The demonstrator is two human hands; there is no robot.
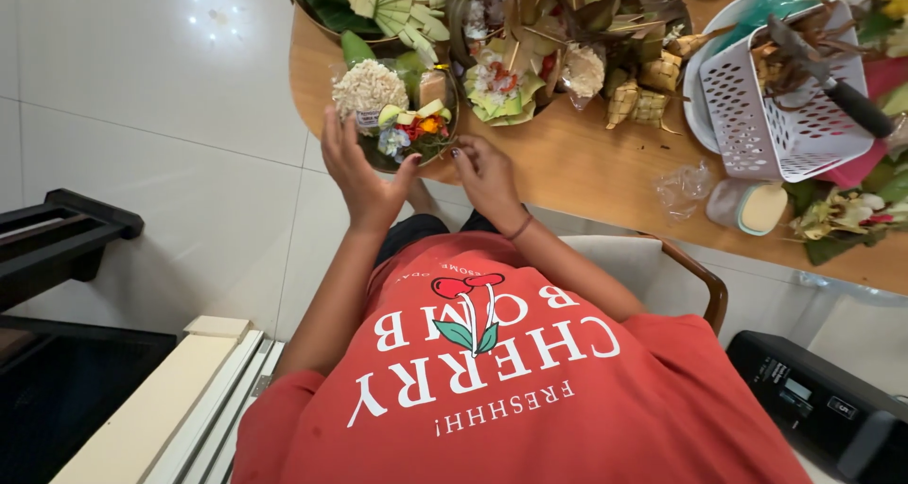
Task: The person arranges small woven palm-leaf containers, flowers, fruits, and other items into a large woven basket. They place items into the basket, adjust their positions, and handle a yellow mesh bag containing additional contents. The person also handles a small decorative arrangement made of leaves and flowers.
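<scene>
Head view: the left hand [357, 167] is raised at the near left edge of the round leaf-lined offering tray filled with white petals, coloured flowers and small packets [397, 113], fingers spread and extended, palm turned toward the tray, thumb tip close to its near rim. The right hand [484, 174] rests at the near right edge of the same tray, fingers loosely curled and apart, fingertips at the rim; neither hand is clamped on anything. The tray sits at the near left corner of the brown wooden desk [577, 162]. Just beyond it to the right lies a second leaf offering with a red and white filling [499, 85]. Small woven palm-leaf pouches [636, 104] lie further right. At the far right stands a white perforated plastic basket [776, 115] holding a black-handled knife [832, 87]. A folded fan of pale palm leaves [402, 6] lies at the far edge.
</scene>
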